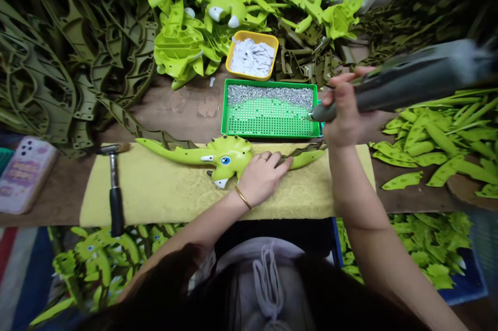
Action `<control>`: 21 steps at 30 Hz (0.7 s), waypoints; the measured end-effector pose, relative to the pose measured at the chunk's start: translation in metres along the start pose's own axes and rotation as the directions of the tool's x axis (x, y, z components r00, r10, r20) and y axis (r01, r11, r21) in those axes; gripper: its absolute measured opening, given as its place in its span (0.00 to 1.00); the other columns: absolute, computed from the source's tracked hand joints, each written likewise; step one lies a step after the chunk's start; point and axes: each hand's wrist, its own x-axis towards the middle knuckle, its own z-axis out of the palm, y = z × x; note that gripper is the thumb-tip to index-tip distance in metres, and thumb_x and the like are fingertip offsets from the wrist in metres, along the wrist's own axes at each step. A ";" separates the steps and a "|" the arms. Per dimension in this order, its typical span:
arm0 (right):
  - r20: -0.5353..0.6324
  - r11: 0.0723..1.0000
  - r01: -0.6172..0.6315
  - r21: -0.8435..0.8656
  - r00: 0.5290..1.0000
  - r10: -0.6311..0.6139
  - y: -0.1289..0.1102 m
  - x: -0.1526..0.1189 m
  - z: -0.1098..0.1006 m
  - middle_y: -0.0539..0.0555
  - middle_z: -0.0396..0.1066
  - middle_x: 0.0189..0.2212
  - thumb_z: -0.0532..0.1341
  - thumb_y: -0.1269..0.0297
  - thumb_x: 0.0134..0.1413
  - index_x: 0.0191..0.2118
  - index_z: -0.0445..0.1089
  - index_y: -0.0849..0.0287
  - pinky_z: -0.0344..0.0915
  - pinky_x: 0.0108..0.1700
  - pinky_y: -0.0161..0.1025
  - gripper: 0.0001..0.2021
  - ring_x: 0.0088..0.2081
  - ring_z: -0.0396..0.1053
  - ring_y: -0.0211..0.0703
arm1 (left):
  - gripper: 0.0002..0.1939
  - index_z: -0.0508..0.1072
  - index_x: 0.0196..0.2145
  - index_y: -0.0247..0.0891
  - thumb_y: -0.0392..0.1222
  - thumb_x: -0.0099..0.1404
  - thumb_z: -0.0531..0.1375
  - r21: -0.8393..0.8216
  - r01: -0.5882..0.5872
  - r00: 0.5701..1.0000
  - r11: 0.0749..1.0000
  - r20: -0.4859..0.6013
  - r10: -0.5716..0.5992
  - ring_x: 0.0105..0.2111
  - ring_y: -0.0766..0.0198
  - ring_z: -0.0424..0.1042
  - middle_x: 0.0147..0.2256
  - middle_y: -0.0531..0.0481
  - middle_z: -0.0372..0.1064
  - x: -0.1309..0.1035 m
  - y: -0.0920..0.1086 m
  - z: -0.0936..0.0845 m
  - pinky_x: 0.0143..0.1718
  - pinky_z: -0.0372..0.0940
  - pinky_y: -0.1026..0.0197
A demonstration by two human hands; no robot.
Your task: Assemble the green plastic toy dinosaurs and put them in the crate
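My left hand (262,175), with a gold bangle at its wrist, lies over the right part of a lime-green dinosaur-headed toy bow (227,157), fingers curled onto it. The toy has a blue eye, white horns and two long curved limbs, and it rests on a yellow cloth (163,196). In my right hand (344,105) is a dark power screwdriver (412,79), slightly blurred, its tip at the right end of a green perforated tray (268,134). Small silvery screws (272,95) fill the back of that tray. Whether a screw is on the tip, I cannot tell.
A hammer (114,185) lies at the cloth's left, beside a phone (27,173). Behind the tray stands a yellow tub (252,56) of white pieces. Olive parts (85,56) pile up left, green pieces (436,139) right, dinosaur heads (225,4) behind. Bins of parts stand below.
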 end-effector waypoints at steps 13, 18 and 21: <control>0.017 0.994 0.012 -0.112 1.000 -0.011 -0.032 -0.062 -0.062 0.43 0.63 0.27 0.62 0.51 0.52 0.42 0.61 0.46 0.64 0.22 0.33 0.14 0.19 0.62 0.29 | 0.17 0.71 0.54 0.41 0.44 0.70 0.53 -0.035 0.012 1.000 0.999 0.002 -0.012 0.41 0.54 0.69 0.44 0.41 0.71 0.005 -0.001 0.001 0.39 0.64 0.53; 0.045 0.986 -0.022 -0.165 0.999 0.030 -0.021 -0.069 -0.066 0.42 0.57 0.22 0.63 0.53 0.52 0.43 0.62 0.45 0.65 0.25 0.37 0.14 0.20 0.62 0.33 | 0.18 0.71 0.54 0.41 0.44 0.69 0.53 -0.022 0.011 1.000 1.000 0.021 -0.010 0.42 0.54 0.69 0.45 0.42 0.71 0.004 -0.002 0.000 0.39 0.65 0.54; 0.104 0.989 -0.027 -0.143 0.994 0.042 -0.024 -0.071 -0.069 0.42 0.60 0.23 0.64 0.54 0.51 0.44 0.63 0.44 0.65 0.26 0.38 0.15 0.20 0.63 0.34 | 0.17 0.71 0.54 0.41 0.44 0.69 0.54 -0.017 -0.001 1.000 1.000 0.012 0.001 0.41 0.54 0.70 0.45 0.42 0.71 0.003 -0.002 -0.001 0.39 0.65 0.54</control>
